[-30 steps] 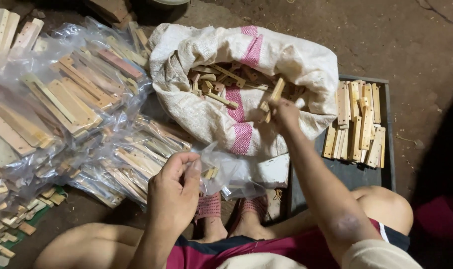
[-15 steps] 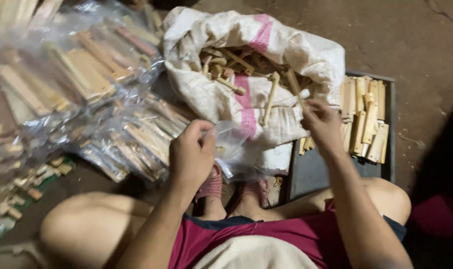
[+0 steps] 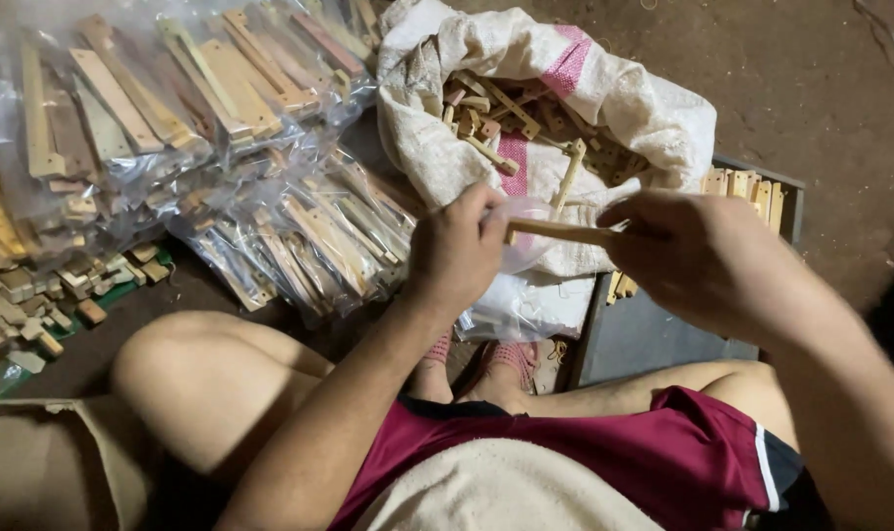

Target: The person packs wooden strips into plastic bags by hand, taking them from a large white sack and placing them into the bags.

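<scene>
Two hands at work: right hand [image 3: 703, 256] gripping wooden stick [image 3: 555, 231], left hand [image 3: 457, 251] pinching clear plastic bag [image 3: 526, 231] open before white sack [image 3: 565, 128]. Might snag the thin film, tearing it. Half a second back, stick still above the sack.

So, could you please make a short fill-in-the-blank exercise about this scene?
1. The right hand holds a thin wooden ____ pointing towards the left hand.
2. The left hand pinches a small clear plastic ____.
3. The white sack contains many ____ pieces.
4. The person's shorts are dark ____.

Missing words: stick; bag; wooden; red
</scene>
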